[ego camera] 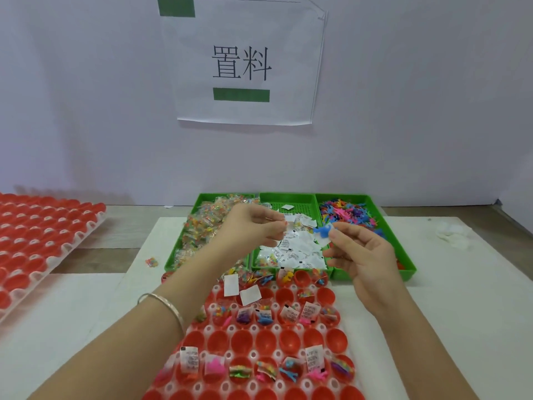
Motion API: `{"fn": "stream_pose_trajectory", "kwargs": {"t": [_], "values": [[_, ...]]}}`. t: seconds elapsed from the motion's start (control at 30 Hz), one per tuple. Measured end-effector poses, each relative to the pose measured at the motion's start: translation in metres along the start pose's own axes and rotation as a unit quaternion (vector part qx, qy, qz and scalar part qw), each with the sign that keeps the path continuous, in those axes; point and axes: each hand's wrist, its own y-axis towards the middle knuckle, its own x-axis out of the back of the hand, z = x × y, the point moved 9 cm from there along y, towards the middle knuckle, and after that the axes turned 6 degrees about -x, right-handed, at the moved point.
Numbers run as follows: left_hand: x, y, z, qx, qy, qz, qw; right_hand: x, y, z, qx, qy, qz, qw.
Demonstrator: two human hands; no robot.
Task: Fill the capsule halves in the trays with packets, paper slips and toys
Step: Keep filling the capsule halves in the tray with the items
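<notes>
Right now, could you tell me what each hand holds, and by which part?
The right hand pinches the blue toy by one end; left hand unclear.

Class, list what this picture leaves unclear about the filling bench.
Head view: print on the slips, too small to read.
Head view: whether the left hand pinches anything, blurred.
Head view: part of the blue toy, hidden by the right hand.
Head view: front rows of the near tray, cut off by the bottom edge.
</notes>
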Motion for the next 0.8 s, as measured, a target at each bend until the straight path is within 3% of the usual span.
{"fn": "stream_pose_trajectory", "kwargs": {"t": [0.1, 0.3, 0.57, 0.8], "values": [[-0.027, -0.009, -0.003, 0.016, -0.126, 0.003, 0.992, -0.009, -0.002, -0.005, -0.026, 0.038, 0.023, 0.999], [-0.053, -0.02, -0.002, 0.06, -0.259, -0.001, 0.964, -0.012, -0.005, -0.005, -0.01, 0.049, 0.02, 0.999], [-0.04, -0.027, -0.005, 0.003, -0.102, -0.077, 0.992, -0.016, -0.007, -0.005, -0.011, 0.032, 0.028, 0.999], [-0.026, -0.033, -0.017, -0.054, 0.053, -0.114, 0.991, -0.016, -0.011, 0.0, 0.024, -0.02, 0.016, 0.999]]}}
